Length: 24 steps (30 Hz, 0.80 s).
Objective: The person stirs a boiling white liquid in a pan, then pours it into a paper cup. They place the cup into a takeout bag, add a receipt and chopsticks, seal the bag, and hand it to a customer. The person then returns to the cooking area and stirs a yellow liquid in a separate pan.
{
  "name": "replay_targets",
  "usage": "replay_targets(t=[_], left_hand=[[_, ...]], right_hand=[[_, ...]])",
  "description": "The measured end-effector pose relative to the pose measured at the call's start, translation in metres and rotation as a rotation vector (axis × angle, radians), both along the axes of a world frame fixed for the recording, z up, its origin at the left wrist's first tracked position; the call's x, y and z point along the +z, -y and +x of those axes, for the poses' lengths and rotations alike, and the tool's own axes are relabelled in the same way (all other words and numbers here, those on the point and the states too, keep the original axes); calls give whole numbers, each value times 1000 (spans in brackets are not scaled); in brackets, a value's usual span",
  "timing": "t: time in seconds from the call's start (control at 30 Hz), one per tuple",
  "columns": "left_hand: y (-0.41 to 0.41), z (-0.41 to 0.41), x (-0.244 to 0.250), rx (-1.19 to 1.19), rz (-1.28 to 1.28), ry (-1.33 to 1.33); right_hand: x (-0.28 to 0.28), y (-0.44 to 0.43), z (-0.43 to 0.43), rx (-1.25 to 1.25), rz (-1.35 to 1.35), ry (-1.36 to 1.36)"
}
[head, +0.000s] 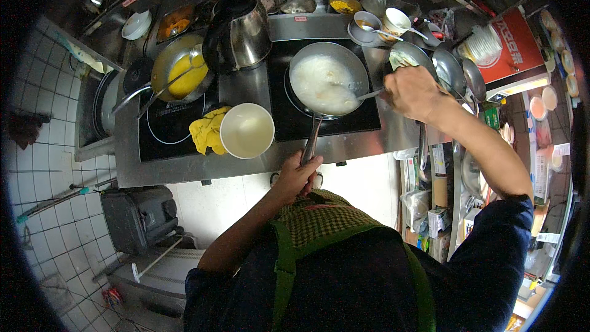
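Observation:
My left hand [299, 173] is closed around the metal handle of a frying pan [359, 62] on the right cooktop [355, 122]. A white, frothy liquid [318, 76] fills most of the pan. From the right, my right hand [412, 92] grips a metal utensil [368, 95], and its far end dips into the liquid, so its shape is hidden. A white tub [247, 130] with a little pale liquid inside stands left of the pan handle. Against the tub lies a crumpled yellow cloth [207, 129].
On the left cooktop [152, 140], a wok [159, 64] holds yellow liquid and a ladle [196, 59]. A large metal pot [251, 32] stands between the two pans. More pans [448, 71] crowd the right side, near a red box [516, 50]. Bowls of ingredients [345, 4] line the back.

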<state>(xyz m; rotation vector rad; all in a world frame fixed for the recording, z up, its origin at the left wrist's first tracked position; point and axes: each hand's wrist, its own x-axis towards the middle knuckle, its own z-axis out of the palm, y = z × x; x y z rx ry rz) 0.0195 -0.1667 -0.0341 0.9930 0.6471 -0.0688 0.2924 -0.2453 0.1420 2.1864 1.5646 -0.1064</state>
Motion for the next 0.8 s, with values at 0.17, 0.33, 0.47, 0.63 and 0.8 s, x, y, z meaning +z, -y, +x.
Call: replay_targets(t=[0.17,0.33,0.47,0.63,0.8], left_hand=[[-4,0,6,-37,32,28],[-8,-5,2,-35,10,19],[-6,-4,2,-34,-22,8],[-9,-2,3,-18,-19,-1],[0,1,10,30,-6,5]], right_hand=[[-43,-23,17,-92,221,-150],[-50,17,26,-114,201,-77],[-46,12,-17,-137,189,-135],[-49,-9,3,-264,181,-81],[-55,12,-29,-75,330,-100]])
